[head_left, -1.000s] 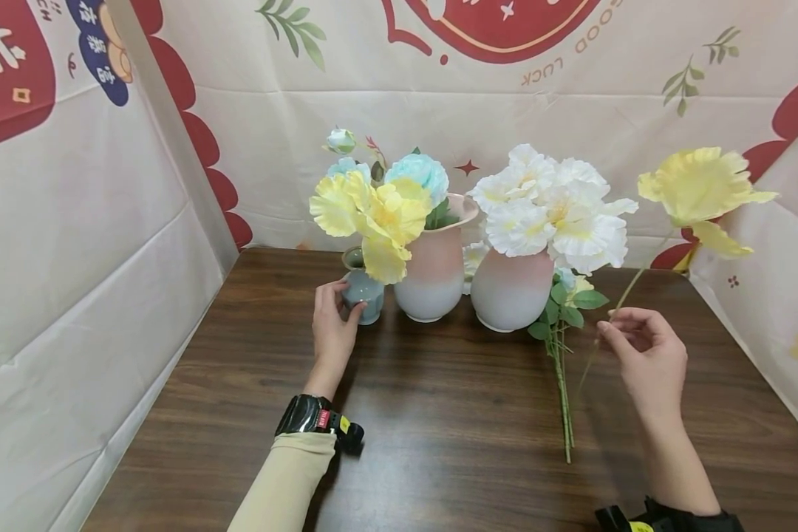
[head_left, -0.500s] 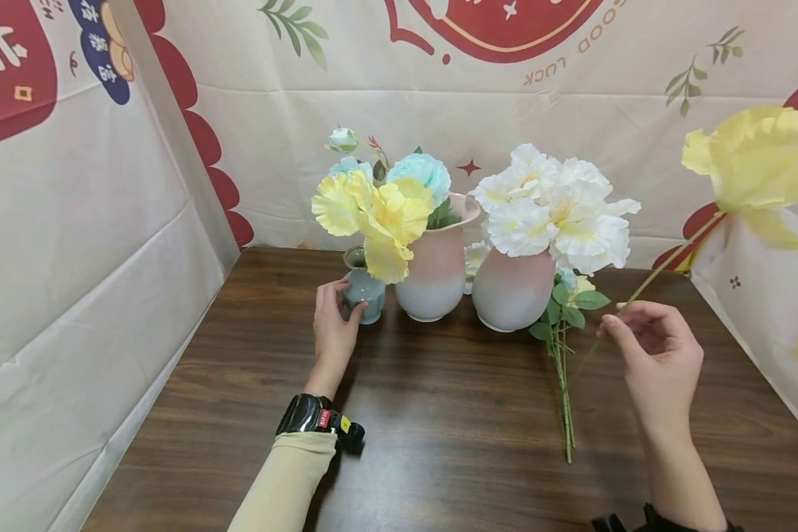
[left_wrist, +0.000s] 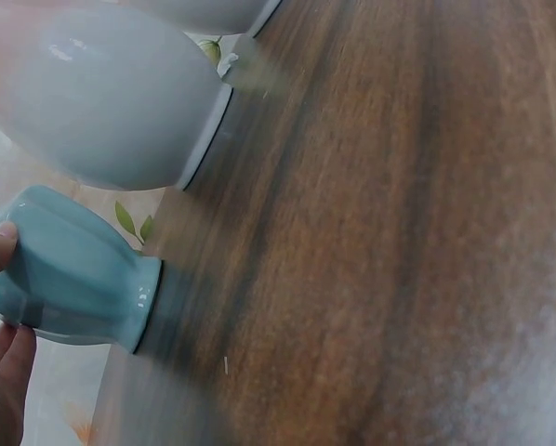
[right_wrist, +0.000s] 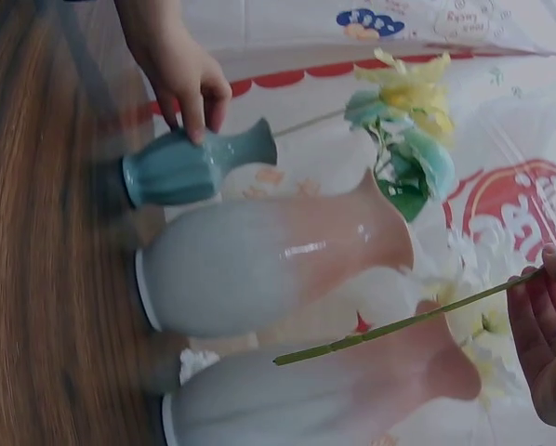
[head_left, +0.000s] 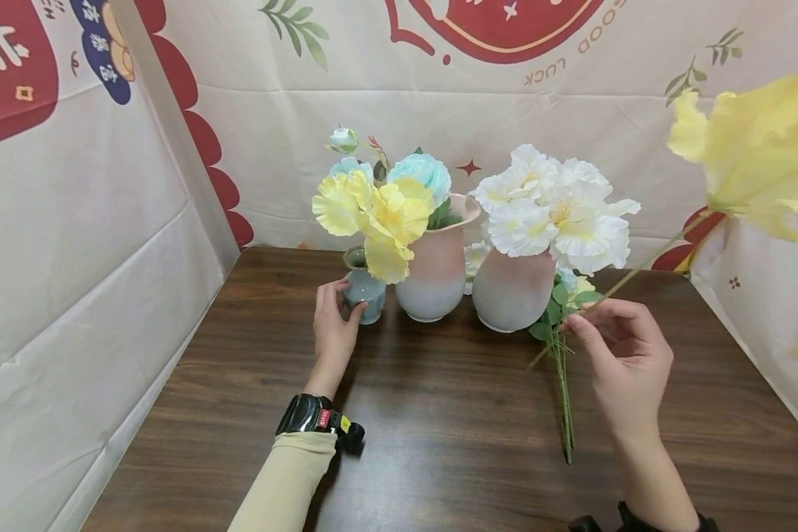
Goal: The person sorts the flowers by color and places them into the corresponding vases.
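My left hand (head_left: 332, 325) grips the side of a small blue-green vase (head_left: 364, 295) that stands upright at the table's back left. In the left wrist view, thumb and fingers lie around the body of this vase (left_wrist: 73, 269). My right hand (head_left: 628, 355) pinches the thin stem of a large yellow artificial flower (head_left: 758, 155), which leans up to the right. The stem's lower end (right_wrist: 301, 355) hangs free in the right wrist view, pointing towards the vases. A second yellow flower (head_left: 389, 214) leans over the small vase; a pale stem reaches from that vase's mouth towards it.
Two pink-and-white vases (head_left: 428, 273) stand beside the small one; white flowers (head_left: 558, 207) fill the right vase (head_left: 512, 292), light blue ones (head_left: 420, 176) rise from the left. Loose leafy stems (head_left: 563, 399) lie at the right. Printed cloth (head_left: 372, 111) backs the table (head_left: 439, 428).
The yellow flower in my right hand has risen and come nearer the camera. That hand shifted slightly right, then left, and the stem's lower end swung left. My left hand has stayed on the vase.
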Motion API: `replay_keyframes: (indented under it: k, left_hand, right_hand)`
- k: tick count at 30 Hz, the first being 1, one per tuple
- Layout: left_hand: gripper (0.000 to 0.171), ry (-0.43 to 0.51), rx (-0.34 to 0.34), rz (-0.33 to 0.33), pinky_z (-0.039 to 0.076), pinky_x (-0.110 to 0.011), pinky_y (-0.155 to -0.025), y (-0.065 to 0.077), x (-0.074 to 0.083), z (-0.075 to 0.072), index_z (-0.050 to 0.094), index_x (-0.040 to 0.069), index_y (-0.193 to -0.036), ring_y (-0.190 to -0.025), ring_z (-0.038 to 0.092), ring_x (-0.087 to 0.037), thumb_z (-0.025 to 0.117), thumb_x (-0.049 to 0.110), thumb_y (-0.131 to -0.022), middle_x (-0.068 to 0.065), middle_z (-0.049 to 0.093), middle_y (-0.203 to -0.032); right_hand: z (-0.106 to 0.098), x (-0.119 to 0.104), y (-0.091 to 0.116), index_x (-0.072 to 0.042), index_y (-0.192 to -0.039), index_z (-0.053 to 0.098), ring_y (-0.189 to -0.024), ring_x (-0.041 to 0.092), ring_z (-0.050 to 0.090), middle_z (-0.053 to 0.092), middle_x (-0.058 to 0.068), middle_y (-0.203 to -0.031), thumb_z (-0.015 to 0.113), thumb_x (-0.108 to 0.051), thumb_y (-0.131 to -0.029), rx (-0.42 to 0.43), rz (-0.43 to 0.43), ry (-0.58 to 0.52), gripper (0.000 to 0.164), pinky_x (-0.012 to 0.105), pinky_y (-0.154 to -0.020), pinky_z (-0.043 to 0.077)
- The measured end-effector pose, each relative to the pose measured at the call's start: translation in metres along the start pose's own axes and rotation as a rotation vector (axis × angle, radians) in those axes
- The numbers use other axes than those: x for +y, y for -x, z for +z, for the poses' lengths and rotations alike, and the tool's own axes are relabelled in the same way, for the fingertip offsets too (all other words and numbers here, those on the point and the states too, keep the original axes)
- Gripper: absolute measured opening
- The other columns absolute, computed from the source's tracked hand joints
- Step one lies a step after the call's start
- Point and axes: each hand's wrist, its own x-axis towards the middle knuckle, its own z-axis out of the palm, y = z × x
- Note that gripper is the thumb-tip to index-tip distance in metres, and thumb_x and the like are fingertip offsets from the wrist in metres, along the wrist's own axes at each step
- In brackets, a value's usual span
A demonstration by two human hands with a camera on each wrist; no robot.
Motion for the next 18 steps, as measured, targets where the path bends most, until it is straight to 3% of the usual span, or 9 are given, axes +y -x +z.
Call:
replay_keyframes:
  k: [13,18]
  left_hand:
    - [0.041,0.012,0.014,0.019,0.054,-0.042,-0.107,0.000,-0.001,0.000,0.054,0.003,-0.123,-0.129,0.055,-0.030,0.075,0.014,-0.089,-0.014,0.052,-0.130]
    - [0.041,0.012,0.016,0.021,0.053,-0.042,-0.107,0.000,-0.001,0.000,0.053,0.003,-0.123,-0.129,0.056,-0.030,0.074,0.014,-0.089,-0.013,0.052,-0.131]
  right_hand:
    - [0.044,0.014,0.005,0.020,-0.094,0.060,-0.083,0.010,0.070,0.071,0.004,-0.090,0.073,0.009,-0.083,-0.163,-0.041,0.008,0.020,0.015,-0.073,0.060]
    - [0.059,0.023,0.008,0.018,-0.091,0.060,-0.085,0.008,0.070,0.072,0.001,-0.090,0.066,0.020,-0.083,-0.248,-0.047,0.014,0.010,0.015,-0.075,0.060]
